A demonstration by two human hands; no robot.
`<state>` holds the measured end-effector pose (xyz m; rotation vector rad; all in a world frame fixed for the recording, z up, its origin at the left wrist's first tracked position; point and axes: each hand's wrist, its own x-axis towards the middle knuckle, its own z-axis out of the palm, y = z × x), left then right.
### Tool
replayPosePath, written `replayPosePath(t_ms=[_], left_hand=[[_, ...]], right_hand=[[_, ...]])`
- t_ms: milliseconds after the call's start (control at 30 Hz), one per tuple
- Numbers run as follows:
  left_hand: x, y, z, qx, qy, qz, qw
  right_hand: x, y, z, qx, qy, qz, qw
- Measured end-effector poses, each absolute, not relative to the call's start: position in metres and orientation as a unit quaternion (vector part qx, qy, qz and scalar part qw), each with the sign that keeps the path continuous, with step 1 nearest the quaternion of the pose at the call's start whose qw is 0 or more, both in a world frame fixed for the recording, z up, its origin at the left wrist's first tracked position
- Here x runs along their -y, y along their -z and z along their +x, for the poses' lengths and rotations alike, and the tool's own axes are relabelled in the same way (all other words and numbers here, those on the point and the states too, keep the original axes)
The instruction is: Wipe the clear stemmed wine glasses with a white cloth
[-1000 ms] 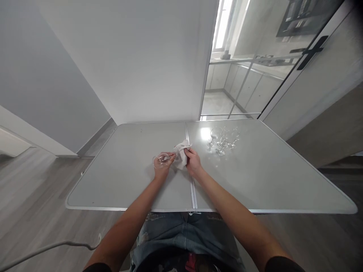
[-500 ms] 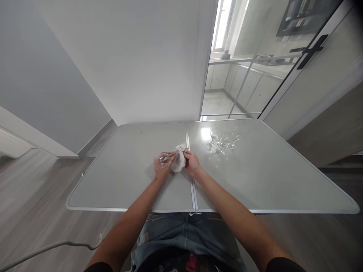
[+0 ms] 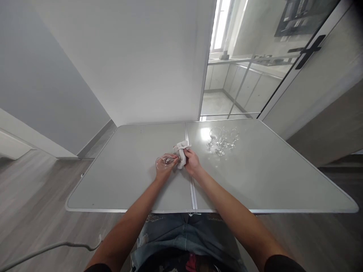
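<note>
My left hand [image 3: 165,168] is closed around a clear stemmed glass [image 3: 161,162], tipped on its side with the bowl toward the left. A crumpled white cloth [image 3: 181,151] is pinched in my right hand [image 3: 192,162]. The cloth wraps the foot end of the glass, so that part is hidden. Both hands meet just above the grey folding table [image 3: 136,189], close to its centre seam. Several more clear stemmed glasses [image 3: 220,151] stand grouped on the table's right half, beyond my right hand.
A white wall [image 3: 159,75] rises behind the table. At the back right is a glass-panelled door [image 3: 241,87] with a black handle [image 3: 310,52]. A grey hose or cable [image 3: 65,243] is at the lower left, by the floor.
The glass and my left hand have shifted slightly to the right. The cloth has changed its folds around the foot end. The grouped glasses stay in place.
</note>
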<state>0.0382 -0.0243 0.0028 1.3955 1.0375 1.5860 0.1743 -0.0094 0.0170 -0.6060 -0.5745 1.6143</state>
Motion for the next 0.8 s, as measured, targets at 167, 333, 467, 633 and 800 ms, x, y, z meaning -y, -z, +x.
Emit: replayPosePath(t_ms=[167, 333, 467, 633, 800], left_hand=[[0.024, 0.0, 0.038, -0.411, -0.638, 0.523, 0.388], [0.025, -0.001, 0.037, -0.434, -0.597, 0.565, 0.369], [0.024, -0.001, 0.038, -0.427, -0.614, 0.534, 0.394], [0.019, 0.003, 0.038, -0.427, -0.606, 0.538, 0.401], [0.013, 0.007, 0.031, -0.509, -0.614, 0.525, 0.295]], right_hand=[[0.009, -0.016, 0.176, 0.241, -0.696, -0.217, 0.641], [0.008, -0.016, 0.175, 0.22, -0.7, -0.241, 0.635], [0.008, -0.016, 0.173, 0.225, -0.694, -0.228, 0.644], [0.003, -0.007, 0.172, 0.213, -0.674, -0.347, 0.616], [0.007, -0.01, 0.183, 0.339, -0.548, -0.463, 0.609]])
